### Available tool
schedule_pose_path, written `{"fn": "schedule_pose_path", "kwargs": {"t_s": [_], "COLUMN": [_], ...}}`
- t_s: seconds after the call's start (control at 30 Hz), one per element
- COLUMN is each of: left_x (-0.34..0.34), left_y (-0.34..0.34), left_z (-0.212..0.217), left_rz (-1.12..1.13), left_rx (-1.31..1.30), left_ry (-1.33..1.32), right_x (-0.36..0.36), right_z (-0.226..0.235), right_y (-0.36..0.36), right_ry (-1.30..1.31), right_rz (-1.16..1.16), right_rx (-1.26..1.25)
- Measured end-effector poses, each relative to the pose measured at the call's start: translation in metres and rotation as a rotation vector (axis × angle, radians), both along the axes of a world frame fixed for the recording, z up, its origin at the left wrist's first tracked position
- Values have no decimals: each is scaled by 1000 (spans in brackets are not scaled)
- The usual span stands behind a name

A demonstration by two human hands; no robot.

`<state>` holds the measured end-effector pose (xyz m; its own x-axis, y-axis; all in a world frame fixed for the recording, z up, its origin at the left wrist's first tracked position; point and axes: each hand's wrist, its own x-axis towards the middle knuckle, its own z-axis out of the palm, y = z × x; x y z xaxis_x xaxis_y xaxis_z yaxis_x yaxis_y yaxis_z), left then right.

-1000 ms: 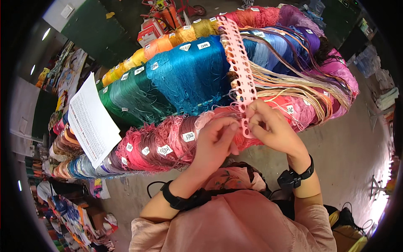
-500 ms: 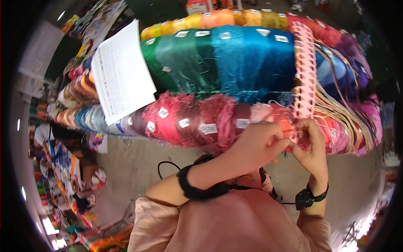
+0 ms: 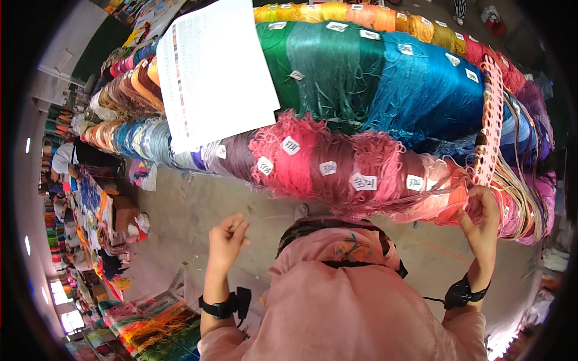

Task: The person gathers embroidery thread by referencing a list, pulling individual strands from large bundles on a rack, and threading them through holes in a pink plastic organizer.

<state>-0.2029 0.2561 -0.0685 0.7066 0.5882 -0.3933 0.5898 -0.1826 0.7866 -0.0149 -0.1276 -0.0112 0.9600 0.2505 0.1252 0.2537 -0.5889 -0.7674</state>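
Out to the left over the floor, my left hand (image 3: 227, 243) is raised with its fingers pinched together. A faint pale pink thread seems to run from it toward the right. My right hand (image 3: 483, 219) is closed at the lower end of a long pink strip (image 3: 492, 120) with rows of holes, and pink strands show between its thumb and fingers. Beside that hand lie coral and pale pink thread skeins (image 3: 448, 195) on the near row. Loose brown and beige strands (image 3: 518, 195) hang to the right of the strip.
Rows of thread skeins with white labels span the front: teal and blue ones (image 3: 415, 78), yellow ones (image 3: 331, 12), and red and plum ones (image 3: 319, 156). A white printed sheet (image 3: 220, 78) rests over them. Bright skeins (image 3: 150, 325) lie at lower left; people and laden tables stand farther left.
My left hand has swung away from the strip, far left and down. My right hand stays by the strip's lower end. The view has shifted, putting the rows farther right.
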Motion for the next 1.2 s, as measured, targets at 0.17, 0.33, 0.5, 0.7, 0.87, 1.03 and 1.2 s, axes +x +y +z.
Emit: {"fn": "schedule_pose_path", "kwargs": {"t_s": [0.17, 0.33, 0.5, 0.7, 0.87, 1.03, 1.2], "left_x": [56, 87, 103, 96, 79, 64, 71], "left_y": [-35, -52, -43, -29, -32, -24, -24], "left_z": [21, 35, 27, 18, 48, 77, 76], "left_rz": [-158, -356, -430, -489, -465, -752, -982], "left_rx": [34, 292, 415, 105, -191, -81, -52], "left_ry": [-479, -711, -622, -580, -595, -651, -767], "right_x": [-5, -27, -43, -49, -50, -47, -53], "right_z": [19, 31, 31, 24, 28, 43, 80], "right_y": [10, 43, 94, 140, 187, 179, 126], "right_ry": [-11, -287, -229, -167, -258, -69, -121], "right_rz": [3, -80, 38, 315, 485, 862, 708], "right_rx": [-144, -67, 21, 68, 196, 82, 553]}}
